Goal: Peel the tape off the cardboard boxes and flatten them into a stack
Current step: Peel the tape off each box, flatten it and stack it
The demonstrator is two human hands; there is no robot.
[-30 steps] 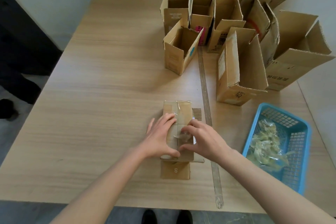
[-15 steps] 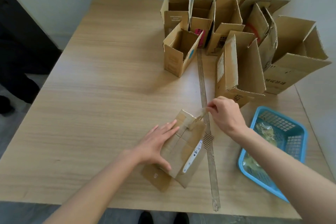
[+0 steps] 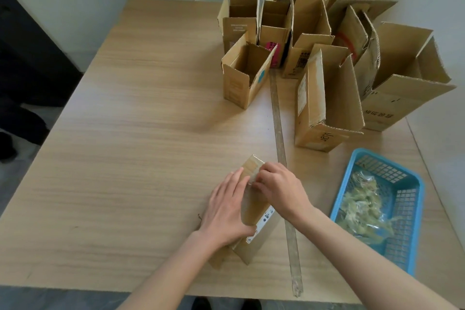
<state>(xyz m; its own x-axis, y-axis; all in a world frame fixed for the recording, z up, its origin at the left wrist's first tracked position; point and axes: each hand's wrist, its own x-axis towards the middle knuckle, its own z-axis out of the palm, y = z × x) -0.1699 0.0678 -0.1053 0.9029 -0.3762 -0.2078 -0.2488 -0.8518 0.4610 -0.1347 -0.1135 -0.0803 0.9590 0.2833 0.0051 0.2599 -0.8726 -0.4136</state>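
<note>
- The right hand has its fingers curled at the far end of the box, pinching at what looks like tape there; the tape itself is too small and clear to make out.
- The left hand lies flat over the box with fingers straight, thumb along the near side, pressing it down to the table.
- The box lies on its side near the front edge, turned at an angle, its far end under both sets of fingertips.
- Risk: if the tape is pulled while the left hand presses only lightly, the box could lift or swing round, since it is small and light-looking.
- Risk: a sharp pull could tear the paper face of the cardboard or snap the tape, leaving a strip behind.
- Just right of the box a long strip runs from front to back; a pull that way would cross it.
- The basket, holding crumpled tape, sits near on the right, within easy reach for dropping a piece.
- The standing boxes crowd the far right corner, well apart from the hands.
- The left half of the table has room for a stack; no flattened stack is in view yet.
</note>
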